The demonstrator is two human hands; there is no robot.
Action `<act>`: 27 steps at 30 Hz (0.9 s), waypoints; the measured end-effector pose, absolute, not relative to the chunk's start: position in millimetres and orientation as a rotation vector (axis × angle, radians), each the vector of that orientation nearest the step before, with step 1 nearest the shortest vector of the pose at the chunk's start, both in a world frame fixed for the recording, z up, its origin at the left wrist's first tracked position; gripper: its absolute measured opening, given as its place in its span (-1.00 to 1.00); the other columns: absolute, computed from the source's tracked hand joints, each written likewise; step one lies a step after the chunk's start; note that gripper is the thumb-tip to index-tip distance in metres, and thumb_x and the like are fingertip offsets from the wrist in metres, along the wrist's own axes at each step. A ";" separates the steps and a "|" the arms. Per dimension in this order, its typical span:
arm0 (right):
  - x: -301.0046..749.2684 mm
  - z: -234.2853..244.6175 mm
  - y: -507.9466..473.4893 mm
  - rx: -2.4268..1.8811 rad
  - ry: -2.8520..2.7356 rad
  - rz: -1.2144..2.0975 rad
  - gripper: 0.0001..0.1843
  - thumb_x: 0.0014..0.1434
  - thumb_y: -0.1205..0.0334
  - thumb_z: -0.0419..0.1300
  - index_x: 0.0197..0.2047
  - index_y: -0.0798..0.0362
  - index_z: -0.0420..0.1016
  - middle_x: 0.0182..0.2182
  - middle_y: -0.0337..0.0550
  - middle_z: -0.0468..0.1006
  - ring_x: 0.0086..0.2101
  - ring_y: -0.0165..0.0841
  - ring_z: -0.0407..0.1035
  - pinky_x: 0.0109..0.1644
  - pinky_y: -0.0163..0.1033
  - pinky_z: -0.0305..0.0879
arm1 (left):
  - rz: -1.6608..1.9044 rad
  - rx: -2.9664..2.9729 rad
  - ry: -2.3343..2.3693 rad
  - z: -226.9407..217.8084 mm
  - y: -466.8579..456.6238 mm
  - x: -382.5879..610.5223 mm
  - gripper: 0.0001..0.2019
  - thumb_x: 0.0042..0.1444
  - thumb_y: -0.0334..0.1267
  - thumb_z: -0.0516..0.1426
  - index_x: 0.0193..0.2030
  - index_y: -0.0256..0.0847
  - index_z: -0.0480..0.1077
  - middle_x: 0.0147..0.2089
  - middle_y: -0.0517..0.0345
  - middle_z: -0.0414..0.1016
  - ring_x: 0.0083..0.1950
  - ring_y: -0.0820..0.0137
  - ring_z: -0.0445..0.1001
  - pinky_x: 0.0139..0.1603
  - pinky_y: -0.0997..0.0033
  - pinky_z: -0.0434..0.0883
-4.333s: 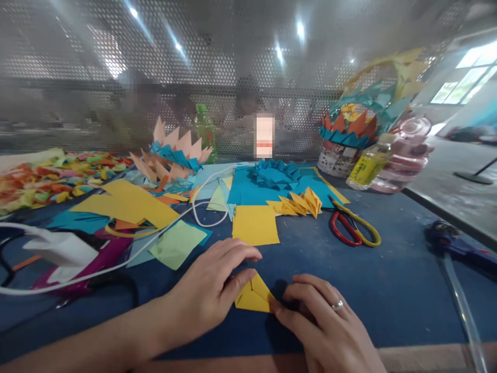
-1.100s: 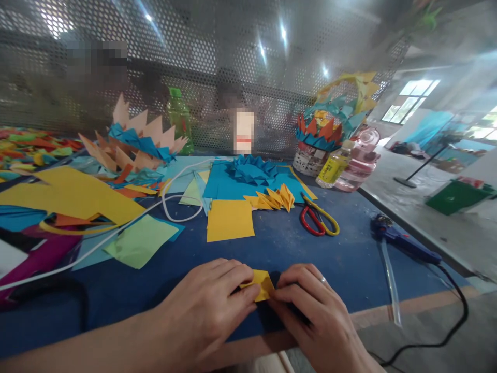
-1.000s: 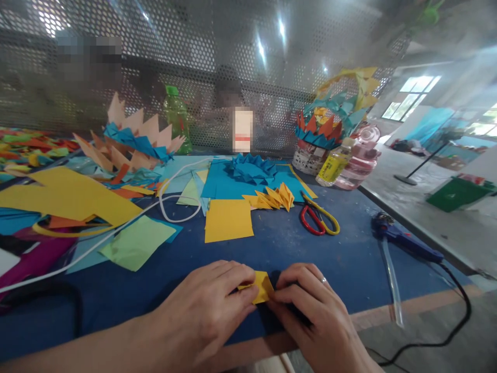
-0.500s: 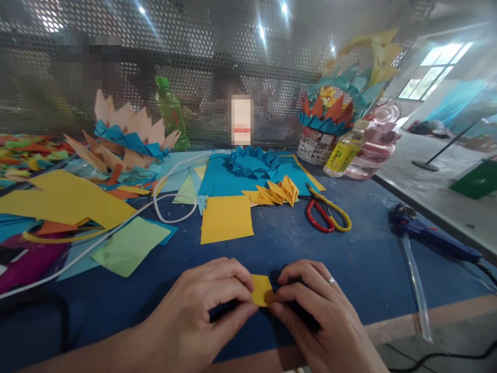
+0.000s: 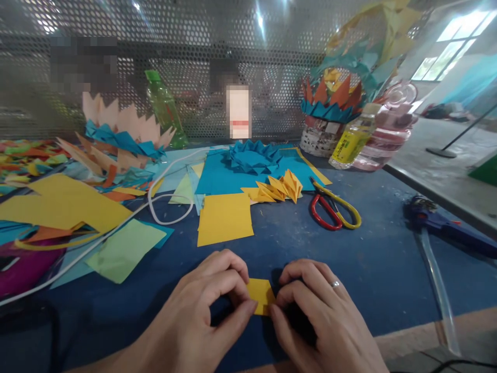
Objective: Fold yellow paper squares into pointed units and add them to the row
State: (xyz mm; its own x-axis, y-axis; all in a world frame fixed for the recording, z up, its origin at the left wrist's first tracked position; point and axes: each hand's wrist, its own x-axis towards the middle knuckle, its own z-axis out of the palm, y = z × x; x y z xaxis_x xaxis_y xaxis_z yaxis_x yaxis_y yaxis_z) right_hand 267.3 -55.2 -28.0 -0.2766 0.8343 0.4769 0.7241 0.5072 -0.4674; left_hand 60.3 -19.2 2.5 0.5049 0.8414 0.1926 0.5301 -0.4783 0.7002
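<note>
Between my two hands lies a small folded piece of yellow paper (image 5: 262,294), close to the table's front edge. My left hand (image 5: 217,300) pinches its left end between thumb and fingers. At the right end, the thumb and fingertips of my right hand (image 5: 314,305), which wears a ring, are closed on it too. Beyond the hands sits a stack of yellow paper squares (image 5: 225,220). Pointed folded yellow pieces (image 5: 279,186) lie behind it, near a ring of folded blue paper (image 5: 253,157) on blue sheets (image 5: 212,176).
Scissors (image 5: 336,207) with red and yellow handles lie right of the paper. A blue glue gun (image 5: 446,223) is at the far right. Bottles (image 5: 353,142) stand behind. Loose sheets (image 5: 126,248), a white cable (image 5: 116,230) and a peach paper model (image 5: 120,132) fill the left.
The view has shifted slightly. My left fingers have moved a little on the yellow paper, and slightly more of it shows between my hands. Both hands still hold it.
</note>
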 end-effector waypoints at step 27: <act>272.6 -23.6 -55.0 -1.308 -2.217 0.107 -0.59 0.21 0.38 0.12 0.12 -0.07 0.37 -0.10 -0.09 0.53 -0.11 -0.20 0.42 -0.21 -0.16 0.39 | 0.805 2.235 1.091 -1.5 -19.8 58.8 -0.81 0.20 -0.50 0.09 -0.20 -0.08 0.30 -0.16 0.29 0.45 -0.16 0.49 0.48 -0.13 0.61 0.41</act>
